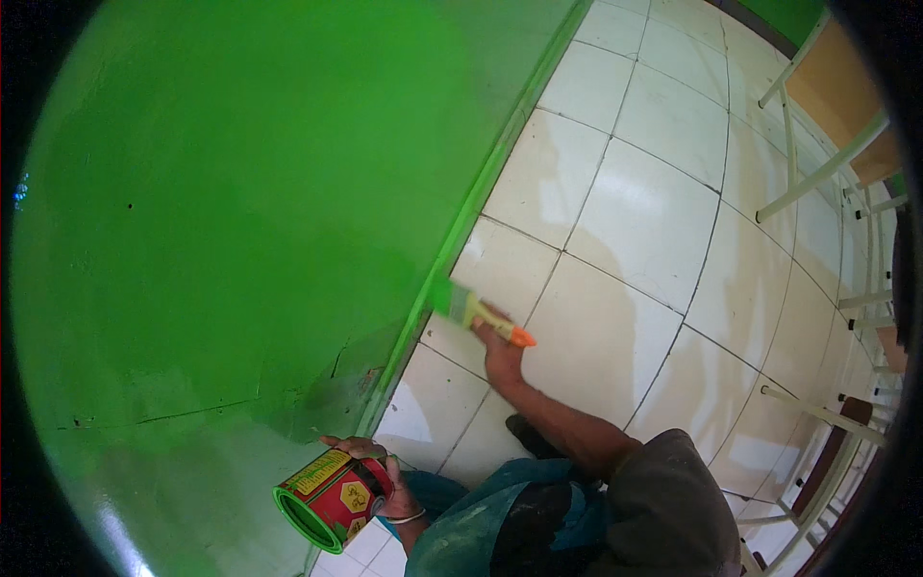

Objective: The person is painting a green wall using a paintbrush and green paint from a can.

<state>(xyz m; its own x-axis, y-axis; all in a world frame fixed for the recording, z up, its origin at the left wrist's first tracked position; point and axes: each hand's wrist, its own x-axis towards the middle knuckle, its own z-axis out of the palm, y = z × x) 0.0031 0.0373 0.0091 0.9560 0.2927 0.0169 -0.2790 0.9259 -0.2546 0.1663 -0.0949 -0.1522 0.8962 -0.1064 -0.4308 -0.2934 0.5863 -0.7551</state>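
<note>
My right hand grips a flat paintbrush with a yellow handle and an orange tip. Its bristles, loaded with green paint, meet the green skirting strip at the foot of the wall; the brush is slightly blurred. Lower down, my left hand is wrapped around a red paint can with yellow printed patches. The can is tilted, and green paint coats its rim and inside. Beside both hands rises the green wall, darker in its middle and paler toward the lower left.
White floor tiles run along the wall. Chairs with pale metal legs stand on the right, more of them at the lower right. Cracks cross the lower wall. My bent leg is close beneath my arms.
</note>
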